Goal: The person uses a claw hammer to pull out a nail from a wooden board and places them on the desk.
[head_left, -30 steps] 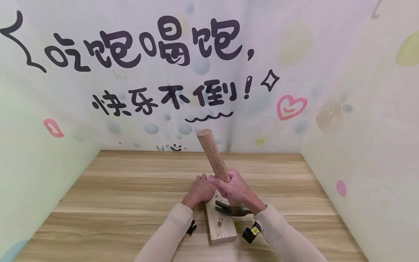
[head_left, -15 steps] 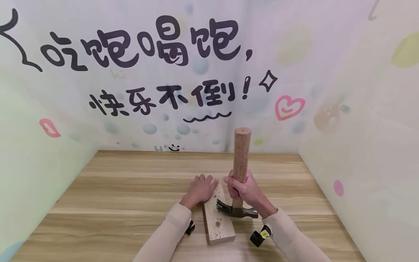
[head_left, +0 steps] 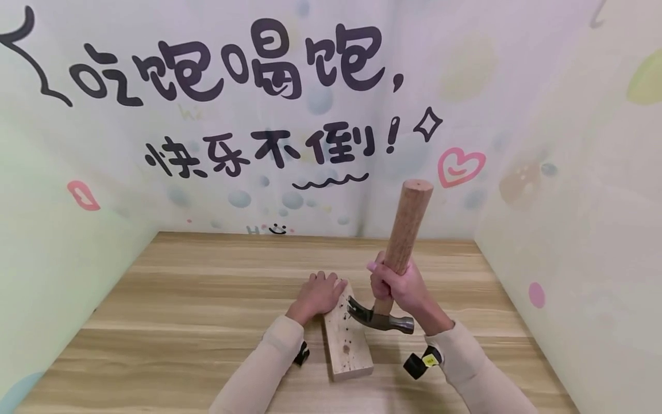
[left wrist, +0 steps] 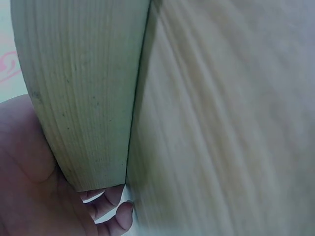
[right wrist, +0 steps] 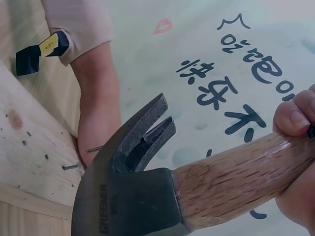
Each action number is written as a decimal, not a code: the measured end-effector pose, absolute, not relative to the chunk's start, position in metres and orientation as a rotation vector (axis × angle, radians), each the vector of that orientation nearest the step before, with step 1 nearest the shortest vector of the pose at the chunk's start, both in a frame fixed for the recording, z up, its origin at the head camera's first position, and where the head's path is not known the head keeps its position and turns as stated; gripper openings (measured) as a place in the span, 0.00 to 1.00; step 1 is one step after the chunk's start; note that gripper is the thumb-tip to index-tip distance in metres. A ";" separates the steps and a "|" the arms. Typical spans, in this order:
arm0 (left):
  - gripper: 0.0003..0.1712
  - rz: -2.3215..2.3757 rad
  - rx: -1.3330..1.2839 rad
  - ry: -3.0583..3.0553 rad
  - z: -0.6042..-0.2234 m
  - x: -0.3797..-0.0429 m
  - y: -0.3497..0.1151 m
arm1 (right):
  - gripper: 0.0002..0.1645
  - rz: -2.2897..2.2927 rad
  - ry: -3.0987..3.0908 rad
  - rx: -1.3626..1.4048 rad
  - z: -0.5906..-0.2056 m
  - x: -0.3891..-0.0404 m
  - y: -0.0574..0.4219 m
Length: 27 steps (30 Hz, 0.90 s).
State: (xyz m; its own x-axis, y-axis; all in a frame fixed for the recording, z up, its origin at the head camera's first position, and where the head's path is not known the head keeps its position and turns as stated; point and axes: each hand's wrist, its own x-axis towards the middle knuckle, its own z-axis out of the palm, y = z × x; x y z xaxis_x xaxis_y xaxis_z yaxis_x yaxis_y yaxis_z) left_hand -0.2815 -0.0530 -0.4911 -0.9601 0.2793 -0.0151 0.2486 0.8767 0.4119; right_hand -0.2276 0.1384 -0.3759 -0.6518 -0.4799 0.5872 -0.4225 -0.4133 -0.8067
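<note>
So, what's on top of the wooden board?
The left hand grips its far end, hiding the surface there; nearer, the wooden board bears a knot and dark specks, possibly nails.

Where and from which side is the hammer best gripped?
Probably the upper wooden handle, approached from the right: it is straight, rounded and sticks up bare above the right hand, which grips lower, near the head. The claw points left, toward the board, so that side seems worse.

A dark-specked wooden board (head_left: pixel 347 353) lies on the tabletop (head_left: pixel 207 339). The left grip (head_left: pixel 318 295) curls over its far end at 11 o'clock; the right grip (head_left: pixel 404 284), at 2, holds a hammer (head_left: pixel 403 247), handle (head_left: pixel 411 221) toward half past 12, claw (head_left: pixel 360 313) toward 10. The wall (head_left: pixel 414 215) carries black lettering (head_left: pixel 274 136) toward 11, a pink heart (head_left: pixel 461 168) toward 1.
</note>
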 end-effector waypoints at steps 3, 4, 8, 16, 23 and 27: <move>0.34 0.659 0.419 2.959 -0.493 -0.283 -0.054 | 0.15 -2.270 1.681 -1.273 -0.371 -0.226 0.140; 0.34 0.662 0.422 2.954 -0.493 -0.284 -0.055 | 0.15 -2.269 1.680 -1.272 -0.369 -0.226 0.141; 0.31 0.713 0.454 2.943 -0.493 -0.286 -0.058 | 0.15 -2.273 1.673 -1.278 -0.364 -0.224 0.144; 0.23 0.785 0.420 3.026 -0.479 -0.277 -0.072 | 0.15 -2.295 1.626 -1.280 -0.358 -0.221 0.148; 0.19 0.762 0.508 3.167 -0.474 -0.260 -0.088 | 0.15 -2.300 1.629 -1.276 -0.360 -0.221 0.147; 0.15 0.712 0.689 3.244 -0.465 -0.244 -0.087 | 0.14 -2.303 1.624 -1.277 -0.361 -0.222 0.146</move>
State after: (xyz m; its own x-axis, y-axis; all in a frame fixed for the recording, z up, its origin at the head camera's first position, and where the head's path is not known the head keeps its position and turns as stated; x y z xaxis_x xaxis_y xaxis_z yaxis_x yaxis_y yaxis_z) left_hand -0.2436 -0.0868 -0.4653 -0.8874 0.3305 0.3214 0.4348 0.8318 0.3450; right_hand -0.2224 0.1460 -0.3615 -0.6582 -0.4686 0.5892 -0.3978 -0.4480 -0.8007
